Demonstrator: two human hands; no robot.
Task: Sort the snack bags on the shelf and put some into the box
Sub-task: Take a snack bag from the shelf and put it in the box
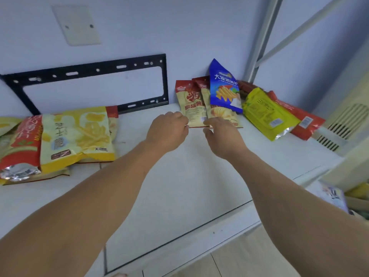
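Both hands are reaching to the shelf's (179, 176) back edge: left hand (167, 130) fingers are pinching the cream snack bag (192, 105); right hand (223, 136) fingers are touching the neighbouring bag (223, 113), grip unclear.

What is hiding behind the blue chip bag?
The blue chip bag leans over a cream-and-red bag, covering its upper part. A second cream-and-red bag stands to the left. Something dark red peeks out behind; the rest is covered.
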